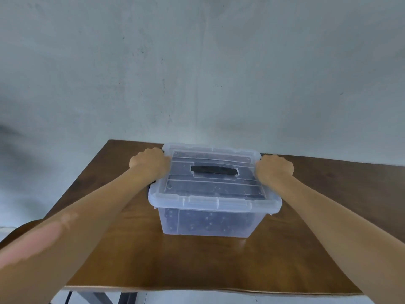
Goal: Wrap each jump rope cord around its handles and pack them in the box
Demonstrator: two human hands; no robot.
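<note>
A clear plastic box (210, 222) stands in the middle of the wooden table, its clear lid (210, 187) on top with a black carry handle (214, 171) lying flat in the centre. Dark jump ropes (217, 222) show blurred through the front wall. My left hand (151, 164) grips the lid's left edge with curled fingers, where a black side latch (151, 185) peeks out below the wrist. My right hand (274, 170) grips the lid's right edge the same way; the latch there is hidden.
The brown wooden table (197, 264) ends at a front edge near the bottom of the view and backs onto a grey wall (197, 73). Dark table legs (98, 298) show beneath the front edge.
</note>
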